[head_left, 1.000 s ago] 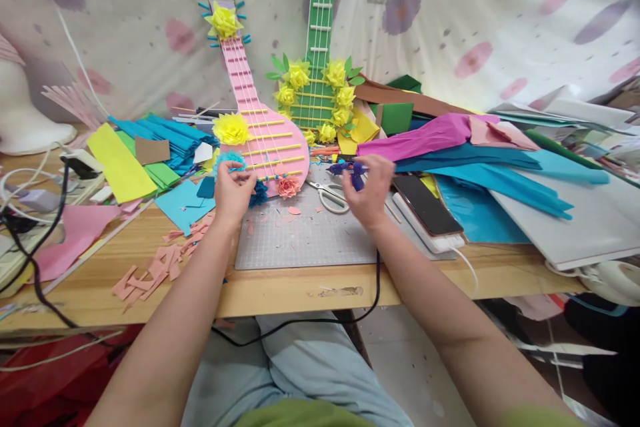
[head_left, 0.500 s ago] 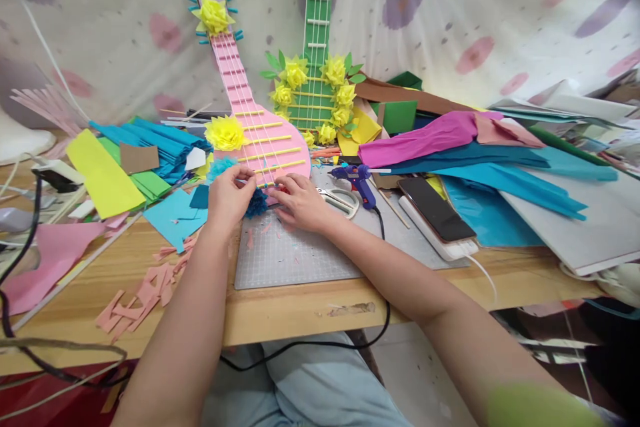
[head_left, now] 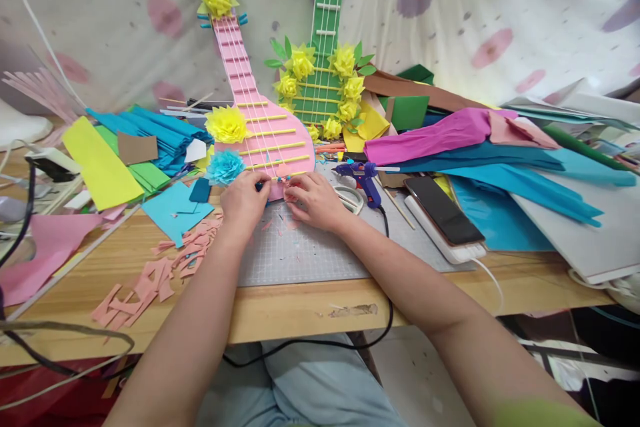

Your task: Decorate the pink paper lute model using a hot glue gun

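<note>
A pink paper guitar [head_left: 270, 137] lies on the table with a yellow paper flower [head_left: 226, 124] and a light blue paper flower [head_left: 225, 167] on its body. My left hand [head_left: 245, 203] and my right hand [head_left: 313, 199] meet at the guitar's lower edge, both with fingers closed. The left fingers pinch a small dark blue piece, mostly hidden. The right fingers press on a small pink flower at the same edge. Both hands rest over the grey cutting mat [head_left: 310, 250].
A blue glue gun [head_left: 364, 177] and scissors [head_left: 350, 199] lie right of my hands, with a phone [head_left: 443, 210] further right. A green paper guitar [head_left: 323, 47] leans behind. Pink paper scraps [head_left: 150, 277], coloured sheets and cables cover the left side.
My right hand left the glue gun on the mat and came to the guitar's lower edge. My left hand slid right off the light blue flower. The view shifted slightly.
</note>
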